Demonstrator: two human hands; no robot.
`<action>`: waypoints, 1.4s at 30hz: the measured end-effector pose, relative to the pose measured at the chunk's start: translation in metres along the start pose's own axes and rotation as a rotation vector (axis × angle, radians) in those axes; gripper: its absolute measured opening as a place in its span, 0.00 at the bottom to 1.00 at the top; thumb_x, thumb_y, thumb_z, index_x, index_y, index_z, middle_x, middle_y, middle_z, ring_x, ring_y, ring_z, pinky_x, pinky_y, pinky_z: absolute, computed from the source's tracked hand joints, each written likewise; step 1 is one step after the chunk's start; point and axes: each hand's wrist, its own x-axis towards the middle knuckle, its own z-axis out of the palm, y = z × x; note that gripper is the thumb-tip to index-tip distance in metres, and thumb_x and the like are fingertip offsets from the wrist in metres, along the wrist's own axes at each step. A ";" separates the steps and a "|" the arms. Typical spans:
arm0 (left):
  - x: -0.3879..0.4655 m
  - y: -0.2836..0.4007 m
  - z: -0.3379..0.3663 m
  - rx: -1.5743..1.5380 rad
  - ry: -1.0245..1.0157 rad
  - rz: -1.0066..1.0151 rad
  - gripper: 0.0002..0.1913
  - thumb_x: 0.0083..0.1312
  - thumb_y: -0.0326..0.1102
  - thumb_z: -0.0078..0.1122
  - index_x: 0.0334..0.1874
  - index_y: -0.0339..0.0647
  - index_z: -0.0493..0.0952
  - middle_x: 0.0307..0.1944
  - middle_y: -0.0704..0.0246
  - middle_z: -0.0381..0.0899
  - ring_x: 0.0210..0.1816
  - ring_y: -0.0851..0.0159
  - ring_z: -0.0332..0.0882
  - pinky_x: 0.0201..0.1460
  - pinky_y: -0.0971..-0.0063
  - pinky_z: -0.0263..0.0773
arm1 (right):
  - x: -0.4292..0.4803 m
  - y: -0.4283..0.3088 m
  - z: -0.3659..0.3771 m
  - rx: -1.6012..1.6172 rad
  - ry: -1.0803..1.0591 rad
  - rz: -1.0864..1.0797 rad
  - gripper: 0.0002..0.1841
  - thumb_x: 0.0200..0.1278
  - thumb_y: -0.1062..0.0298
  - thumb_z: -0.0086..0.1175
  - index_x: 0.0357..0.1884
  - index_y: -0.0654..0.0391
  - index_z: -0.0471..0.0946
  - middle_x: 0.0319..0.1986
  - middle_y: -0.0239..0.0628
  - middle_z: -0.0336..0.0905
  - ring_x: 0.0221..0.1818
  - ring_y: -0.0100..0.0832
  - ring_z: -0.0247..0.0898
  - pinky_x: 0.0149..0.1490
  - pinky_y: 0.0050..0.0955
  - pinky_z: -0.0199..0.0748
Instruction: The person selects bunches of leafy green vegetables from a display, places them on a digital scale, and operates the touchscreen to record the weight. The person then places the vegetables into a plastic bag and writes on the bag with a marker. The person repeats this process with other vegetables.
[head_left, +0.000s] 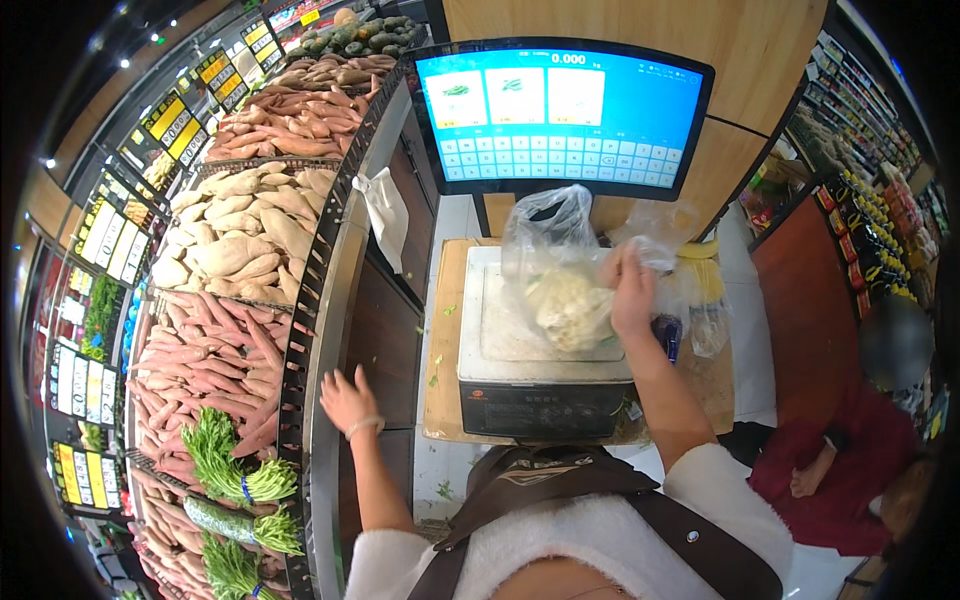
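Observation:
A clear plastic bag (551, 232) holding a pale vegetable (566, 307), which looks like cauliflower, rests on the white plate of a weighing scale (480, 315). At the bag's right side is my right hand (634, 289), blurred, its fingers drawn together against thin clear plastic. Whether they grip it cannot be made out. My left hand (349, 401) holds nothing. Its fingers are spread beside the steel edge (322, 330) of the vegetable display. Behind the scale stands a touchscreen (555, 112) with product pictures, a keyboard and a zero reading.
Sweet potatoes (217, 352) and bundled greens (240, 465) fill the display at left. A white bag (384, 217) hangs from its rail. More clear plastic (686, 300) and a yellow banana-like item (697, 249) lie right of the scale. A person in dark red (847, 465) is at lower right.

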 end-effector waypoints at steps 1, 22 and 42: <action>-0.013 -0.023 0.000 -0.039 -0.013 -0.023 0.34 0.76 0.61 0.50 0.65 0.33 0.77 0.70 0.50 0.72 0.68 0.45 0.71 0.73 0.53 0.64 | -0.007 0.012 0.002 -0.053 -0.058 0.058 0.23 0.87 0.57 0.38 0.26 0.53 0.66 0.21 0.22 0.58 0.24 0.19 0.48 0.32 0.26 0.47; -0.065 0.068 -0.005 -0.743 -0.238 0.183 0.18 0.64 0.32 0.70 0.53 0.40 0.75 0.59 0.62 0.75 0.51 0.56 0.83 0.50 0.61 0.79 | -0.294 0.117 -0.125 -0.867 -0.968 0.816 0.22 0.80 0.54 0.46 0.57 0.61 0.82 0.51 0.49 0.85 0.55 0.48 0.80 0.61 0.40 0.74; -0.126 0.009 -0.027 -0.657 -0.223 -0.047 0.19 0.65 0.40 0.68 0.55 0.41 0.76 0.64 0.58 0.72 0.56 0.47 0.80 0.56 0.55 0.78 | -0.233 0.162 -0.139 -1.121 -1.532 0.834 0.18 0.73 0.60 0.51 0.49 0.64 0.85 0.46 0.60 0.85 0.50 0.57 0.82 0.54 0.46 0.80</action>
